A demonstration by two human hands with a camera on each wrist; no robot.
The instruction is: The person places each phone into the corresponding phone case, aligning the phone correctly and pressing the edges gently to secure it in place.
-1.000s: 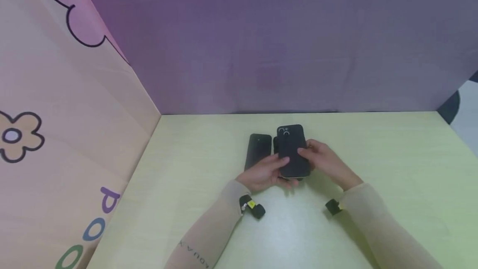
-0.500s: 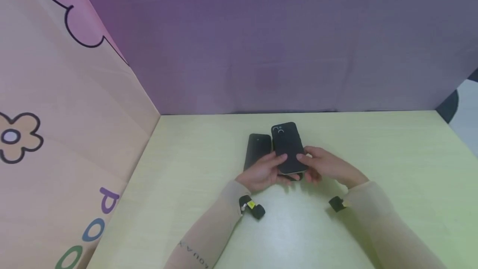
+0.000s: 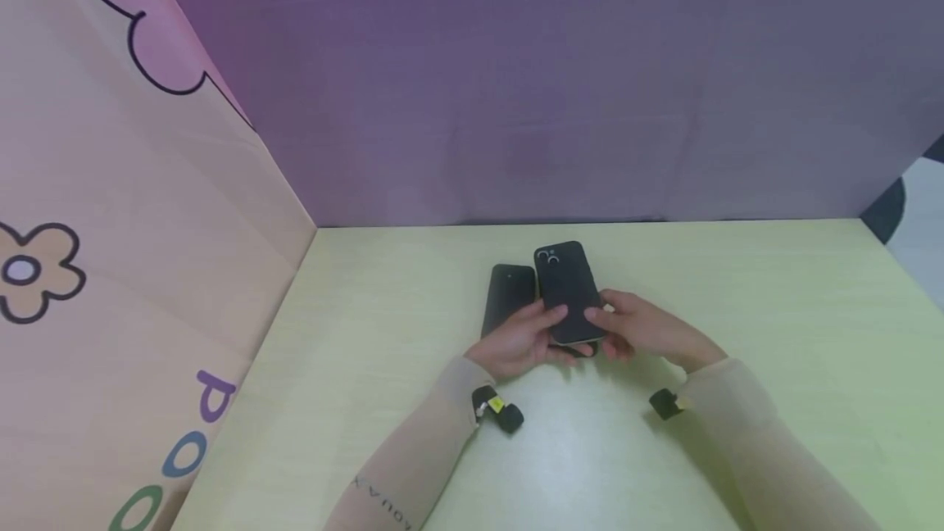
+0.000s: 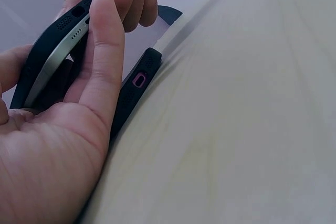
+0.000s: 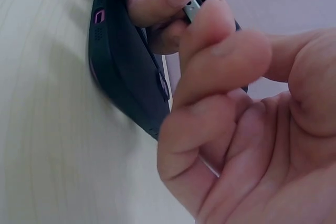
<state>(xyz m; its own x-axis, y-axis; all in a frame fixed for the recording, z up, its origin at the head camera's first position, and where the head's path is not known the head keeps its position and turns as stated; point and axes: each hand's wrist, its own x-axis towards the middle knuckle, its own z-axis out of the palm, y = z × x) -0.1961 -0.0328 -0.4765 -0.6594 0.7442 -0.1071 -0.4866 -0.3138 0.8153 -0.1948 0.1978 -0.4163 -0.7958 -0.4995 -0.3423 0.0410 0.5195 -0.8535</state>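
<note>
Both hands hold a smartphone (image 3: 569,289) in a black case, its camera side facing up. My left hand (image 3: 516,338) pinches its lower left, thumb on the case back and fingers underneath. The right hand (image 3: 637,326) grips the lower right edge, thumb on the back and fingers curled below. In the left wrist view, the phone's silver edge (image 4: 58,53) shows along the black case (image 4: 50,32), with a gap between them at this end. Beneath, a second black-cased phone (image 5: 123,45) with a pink-rimmed port lies on the table.
Another dark phone (image 3: 509,297) lies just left of the held one, partly covered by the left hand. The pale table (image 3: 398,310) ends at a purple back panel (image 3: 516,105), and a patterned panel (image 3: 147,187) stands at the left.
The held phone has shifted slightly left and away and tilted left at its top. The right hand's fingers have moved under its lower corner. Over the last half second almost nothing moves.
</note>
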